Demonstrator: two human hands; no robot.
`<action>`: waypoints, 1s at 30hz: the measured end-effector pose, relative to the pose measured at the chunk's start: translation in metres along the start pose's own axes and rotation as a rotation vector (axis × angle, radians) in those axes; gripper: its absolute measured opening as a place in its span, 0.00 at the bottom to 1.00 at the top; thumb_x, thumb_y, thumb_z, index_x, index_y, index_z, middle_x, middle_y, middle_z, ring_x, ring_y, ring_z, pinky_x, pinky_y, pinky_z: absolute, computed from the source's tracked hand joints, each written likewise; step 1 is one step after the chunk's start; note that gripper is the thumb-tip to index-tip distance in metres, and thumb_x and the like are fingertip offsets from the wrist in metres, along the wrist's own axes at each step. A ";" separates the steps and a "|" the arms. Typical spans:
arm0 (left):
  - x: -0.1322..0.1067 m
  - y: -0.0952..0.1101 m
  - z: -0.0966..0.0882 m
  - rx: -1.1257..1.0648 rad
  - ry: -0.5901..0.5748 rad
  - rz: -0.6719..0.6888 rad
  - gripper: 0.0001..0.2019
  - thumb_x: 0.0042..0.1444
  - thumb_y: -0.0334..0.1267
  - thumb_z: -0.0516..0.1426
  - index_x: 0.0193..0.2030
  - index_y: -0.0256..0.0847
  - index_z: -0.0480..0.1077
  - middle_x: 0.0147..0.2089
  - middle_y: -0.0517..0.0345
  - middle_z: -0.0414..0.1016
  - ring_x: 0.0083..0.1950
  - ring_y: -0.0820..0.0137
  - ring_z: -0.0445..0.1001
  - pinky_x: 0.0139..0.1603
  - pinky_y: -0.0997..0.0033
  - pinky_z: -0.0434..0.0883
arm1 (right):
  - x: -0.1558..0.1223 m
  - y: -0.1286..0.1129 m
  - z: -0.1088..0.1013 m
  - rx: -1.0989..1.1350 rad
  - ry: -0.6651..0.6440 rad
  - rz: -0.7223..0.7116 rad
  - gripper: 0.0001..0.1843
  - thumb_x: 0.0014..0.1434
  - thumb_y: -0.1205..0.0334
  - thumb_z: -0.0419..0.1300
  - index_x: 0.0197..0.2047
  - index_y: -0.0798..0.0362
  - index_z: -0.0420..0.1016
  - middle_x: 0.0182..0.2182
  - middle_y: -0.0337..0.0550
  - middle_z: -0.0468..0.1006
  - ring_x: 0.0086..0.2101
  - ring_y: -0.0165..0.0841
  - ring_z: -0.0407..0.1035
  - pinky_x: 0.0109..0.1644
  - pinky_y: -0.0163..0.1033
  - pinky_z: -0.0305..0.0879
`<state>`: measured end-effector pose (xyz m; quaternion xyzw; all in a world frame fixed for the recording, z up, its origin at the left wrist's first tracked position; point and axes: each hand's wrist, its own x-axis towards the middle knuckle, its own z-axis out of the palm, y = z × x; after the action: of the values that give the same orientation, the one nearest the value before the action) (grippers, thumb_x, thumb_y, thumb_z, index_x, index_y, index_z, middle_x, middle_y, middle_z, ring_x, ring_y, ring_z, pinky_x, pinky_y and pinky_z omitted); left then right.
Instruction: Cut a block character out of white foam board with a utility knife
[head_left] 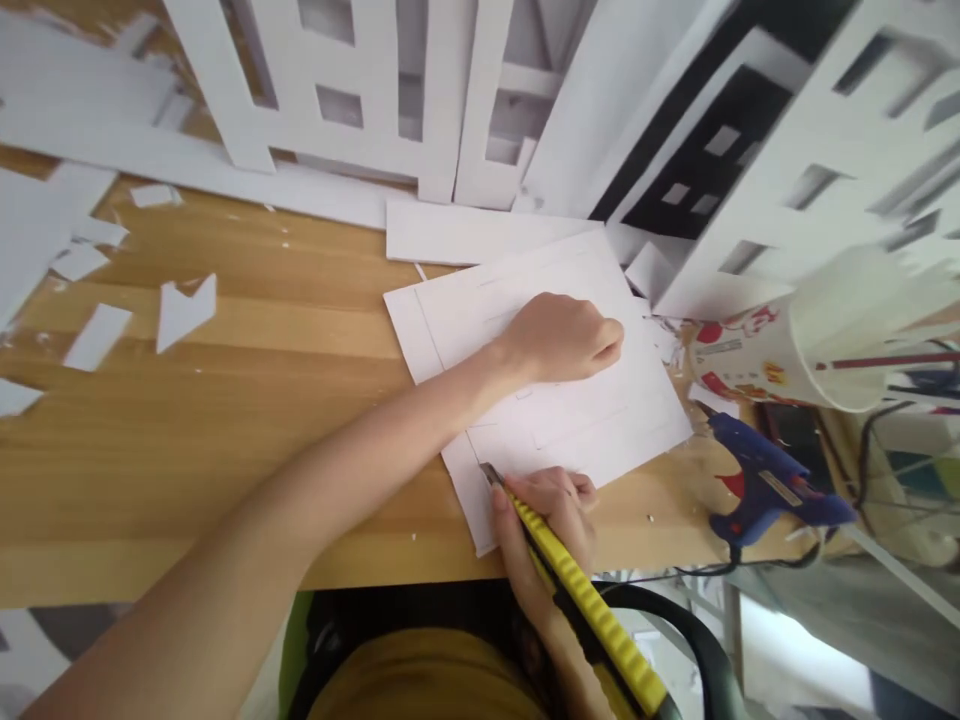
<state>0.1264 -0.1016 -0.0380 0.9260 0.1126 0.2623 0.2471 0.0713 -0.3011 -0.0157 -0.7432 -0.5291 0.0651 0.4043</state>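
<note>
A white foam board sheet (pixel 585 290) with thin pencil lines lies at an angle on the wooden table (pixel 300 350). My left hand (pixel 566 337) rests on it as a closed fist, and nothing shows in its fingers. That forearm crosses the sheet's left part and hides some of the lines. Near the sheet's lower left edge, my right hand (pixel 551 510) grips a yellow and black utility knife (pixel 592 600). The blade's tip meets the board by a drawn line close to its left side.
White cut-out building panels (pixel 360 110) stand along the back. To the right are a paper cup (pixel 780 350) holding tools and a blue glue gun (pixel 780 485) with a cable. White offcuts (pixel 184 310) lie scattered at the left. A chair's armrest (pixel 690 640) is below the table edge.
</note>
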 end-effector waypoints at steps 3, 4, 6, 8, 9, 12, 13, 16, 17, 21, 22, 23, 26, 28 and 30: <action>0.002 0.000 0.001 -0.030 -0.037 -0.024 0.16 0.65 0.36 0.55 0.25 0.38 0.73 0.25 0.56 0.72 0.30 0.67 0.71 0.34 0.64 0.60 | -0.002 0.002 0.000 -0.017 -0.010 -0.010 0.11 0.63 0.70 0.60 0.44 0.43 0.68 0.26 0.30 0.74 0.27 0.33 0.68 0.51 0.53 0.59; 0.002 0.000 0.001 -0.038 -0.048 -0.024 0.15 0.65 0.35 0.55 0.26 0.38 0.74 0.27 0.55 0.73 0.31 0.67 0.72 0.35 0.63 0.61 | -0.004 0.003 0.000 -0.019 -0.010 -0.011 0.12 0.63 0.70 0.60 0.44 0.42 0.68 0.26 0.31 0.74 0.27 0.33 0.68 0.51 0.54 0.59; 0.002 0.000 0.001 -0.057 -0.055 -0.019 0.15 0.65 0.34 0.56 0.26 0.38 0.74 0.29 0.54 0.74 0.33 0.66 0.73 0.36 0.62 0.62 | -0.006 0.004 0.000 -0.018 -0.005 -0.015 0.13 0.62 0.70 0.61 0.45 0.43 0.68 0.27 0.32 0.75 0.28 0.34 0.68 0.52 0.55 0.59; 0.003 0.000 0.000 -0.069 -0.053 -0.020 0.14 0.64 0.34 0.56 0.27 0.37 0.75 0.29 0.54 0.75 0.33 0.66 0.74 0.37 0.61 0.63 | -0.008 0.004 0.000 -0.015 -0.014 -0.016 0.14 0.61 0.71 0.62 0.46 0.43 0.69 0.28 0.33 0.75 0.29 0.34 0.68 0.54 0.56 0.59; 0.003 0.000 -0.001 -0.066 -0.058 -0.024 0.14 0.64 0.33 0.56 0.27 0.37 0.75 0.29 0.54 0.75 0.33 0.67 0.74 0.37 0.62 0.63 | -0.008 0.004 0.000 -0.015 -0.017 -0.018 0.14 0.61 0.72 0.62 0.45 0.44 0.69 0.28 0.33 0.75 0.29 0.34 0.68 0.54 0.56 0.59; 0.004 0.002 -0.005 -0.018 -0.112 -0.038 0.14 0.64 0.33 0.55 0.28 0.36 0.77 0.30 0.52 0.77 0.33 0.66 0.74 0.35 0.62 0.62 | -0.007 0.003 0.000 -0.061 -0.010 -0.047 0.13 0.61 0.71 0.61 0.45 0.44 0.70 0.27 0.32 0.75 0.28 0.33 0.68 0.52 0.54 0.61; 0.004 0.003 -0.007 0.005 -0.133 -0.037 0.14 0.64 0.33 0.54 0.29 0.36 0.78 0.31 0.51 0.78 0.33 0.66 0.74 0.34 0.63 0.61 | -0.007 0.002 -0.001 -0.087 -0.009 -0.065 0.12 0.62 0.71 0.61 0.45 0.44 0.70 0.27 0.31 0.75 0.28 0.33 0.68 0.51 0.53 0.61; 0.003 0.005 -0.013 0.061 -0.164 -0.025 0.15 0.64 0.32 0.52 0.32 0.37 0.80 0.32 0.49 0.79 0.33 0.64 0.74 0.32 0.63 0.59 | -0.007 0.003 -0.001 -0.119 -0.006 -0.123 0.10 0.61 0.71 0.61 0.44 0.47 0.71 0.27 0.30 0.75 0.28 0.31 0.68 0.49 0.50 0.62; 0.003 0.006 -0.015 0.073 -0.169 -0.021 0.15 0.64 0.32 0.52 0.33 0.37 0.80 0.32 0.49 0.79 0.33 0.64 0.74 0.32 0.63 0.58 | -0.007 0.004 -0.001 -0.109 0.003 -0.134 0.10 0.61 0.71 0.62 0.44 0.48 0.71 0.27 0.30 0.75 0.28 0.31 0.68 0.49 0.50 0.63; 0.003 0.008 -0.019 0.103 -0.192 -0.015 0.15 0.64 0.32 0.52 0.37 0.38 0.82 0.32 0.48 0.80 0.32 0.64 0.74 0.31 0.64 0.57 | -0.008 0.006 0.001 -0.077 0.048 -0.121 0.08 0.62 0.70 0.63 0.43 0.49 0.71 0.27 0.30 0.75 0.28 0.30 0.69 0.49 0.50 0.63; 0.003 0.008 -0.019 0.108 -0.195 -0.013 0.16 0.64 0.32 0.52 0.38 0.38 0.82 0.32 0.48 0.79 0.32 0.64 0.74 0.31 0.64 0.57 | -0.008 0.007 0.001 -0.081 0.049 -0.117 0.08 0.62 0.69 0.63 0.43 0.49 0.71 0.27 0.30 0.74 0.28 0.30 0.69 0.50 0.50 0.63; 0.003 0.008 -0.019 0.113 -0.197 -0.011 0.16 0.64 0.32 0.52 0.38 0.38 0.82 0.32 0.49 0.79 0.32 0.64 0.74 0.31 0.64 0.56 | -0.008 0.006 0.001 -0.086 0.049 -0.120 0.08 0.62 0.69 0.63 0.43 0.49 0.71 0.26 0.30 0.74 0.29 0.30 0.69 0.50 0.50 0.63; 0.004 0.007 -0.018 0.123 -0.198 -0.001 0.16 0.64 0.31 0.52 0.41 0.38 0.83 0.32 0.49 0.79 0.31 0.64 0.73 0.31 0.64 0.56 | -0.006 0.005 0.002 -0.098 0.036 -0.151 0.07 0.62 0.69 0.63 0.42 0.49 0.72 0.27 0.30 0.75 0.28 0.29 0.70 0.50 0.49 0.63; 0.004 0.006 -0.017 0.129 -0.210 0.008 0.16 0.64 0.31 0.51 0.42 0.38 0.83 0.32 0.48 0.80 0.31 0.64 0.73 0.31 0.63 0.56 | -0.005 0.004 0.004 -0.109 0.038 -0.161 0.07 0.61 0.71 0.63 0.41 0.50 0.71 0.26 0.29 0.74 0.27 0.28 0.69 0.49 0.48 0.64; 0.004 0.006 -0.017 0.136 -0.232 0.019 0.17 0.64 0.31 0.51 0.43 0.39 0.83 0.32 0.48 0.80 0.31 0.64 0.72 0.32 0.62 0.57 | -0.003 0.003 0.005 -0.129 0.057 -0.151 0.07 0.61 0.72 0.63 0.40 0.51 0.71 0.26 0.29 0.73 0.27 0.27 0.67 0.47 0.47 0.64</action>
<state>0.1211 -0.0984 -0.0204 0.9657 0.0920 0.1475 0.1929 0.0695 -0.3016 -0.0223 -0.7273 -0.5750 -0.0208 0.3741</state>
